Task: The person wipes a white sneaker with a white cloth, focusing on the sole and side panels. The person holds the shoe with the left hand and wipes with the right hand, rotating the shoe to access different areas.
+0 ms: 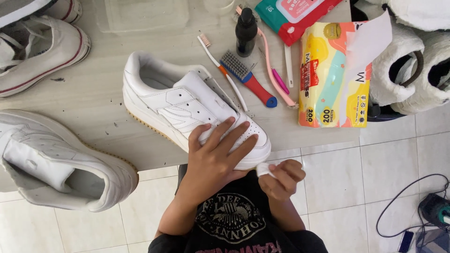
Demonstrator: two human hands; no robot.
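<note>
Left hand [216, 154] flat on the toe of the white sneaker [187, 107], fingers spread apart and pressing down, not wrapped around anything. Sneaker sits on the table [93, 98] with its toe at the near edge, heel pointing away and left; the toe's near side is covered by the hand. Right hand [282, 178] is closed on a small white wad [264, 169], wipe or tissue, can't tell which; it's held just beside the sneaker's toe sole, off the table edge over the tiled floor [356, 178]. Most of the wad is hidden inside the fingers. Second white sneaker [61, 164] lies at left, overhanging the table edge, its left part cut off by the frame. White canvas shoe with red stripe [37, 54] top left, partly out of view. Behind the held sneaker: white toothbrush [220, 65], grey-bristle brush with red and blue handle [247, 77], small black bottle [246, 32], pink long-handled tool [272, 65] whose head end is hard to make out. Yellow tissue pack [328, 79] at right with a white sheet [365, 44] sticking out, teal and red wipes pack [290, 16] cut off at top. Clear plastic tray [140, 16] at top edge, contents unreadable. White fluffy items [412, 61] far right, unclear what they are. Black cable [403, 201] and a device bottom right, cropped.
</note>
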